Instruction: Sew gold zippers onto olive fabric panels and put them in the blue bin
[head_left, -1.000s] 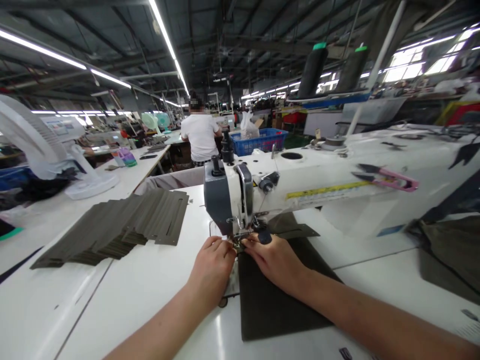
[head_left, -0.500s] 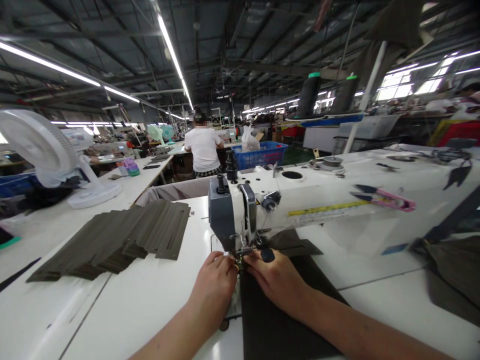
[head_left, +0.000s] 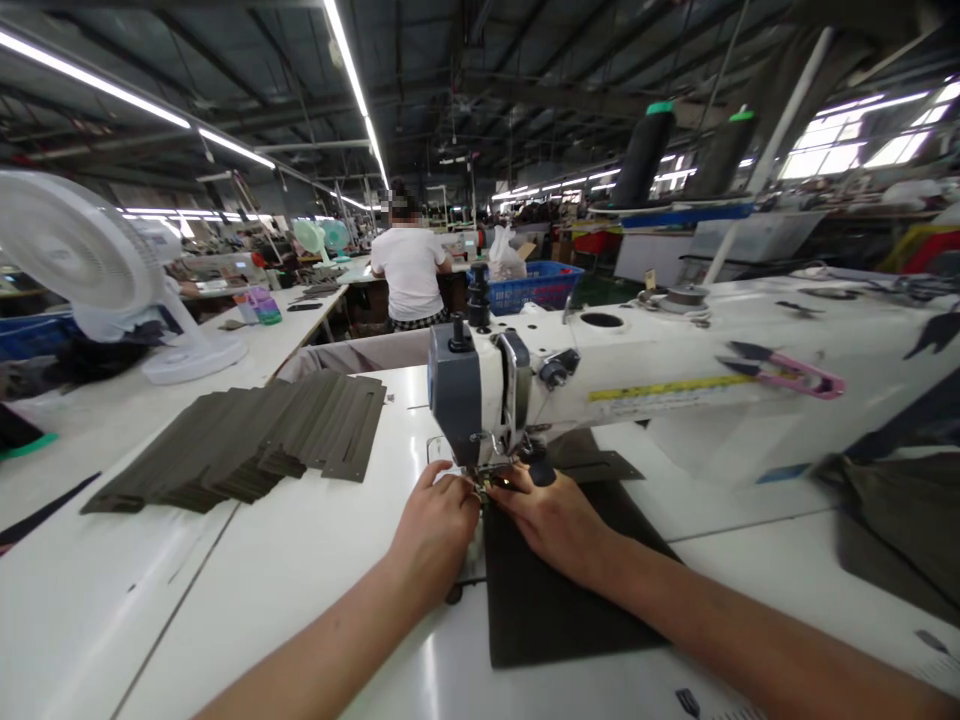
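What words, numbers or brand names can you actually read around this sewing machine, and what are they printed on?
Nothing can be read for certain.
Yellow measuring tape along the arm of the sewing machine: markings too small to read.
Blue label near the white table: too small and blurred to read.

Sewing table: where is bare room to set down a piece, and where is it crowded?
Bare tabletop lies between the olive fabric strips and the left hand, and right of the dark fabric panel. Crowded: the presser foot, between that hand and the right hand.
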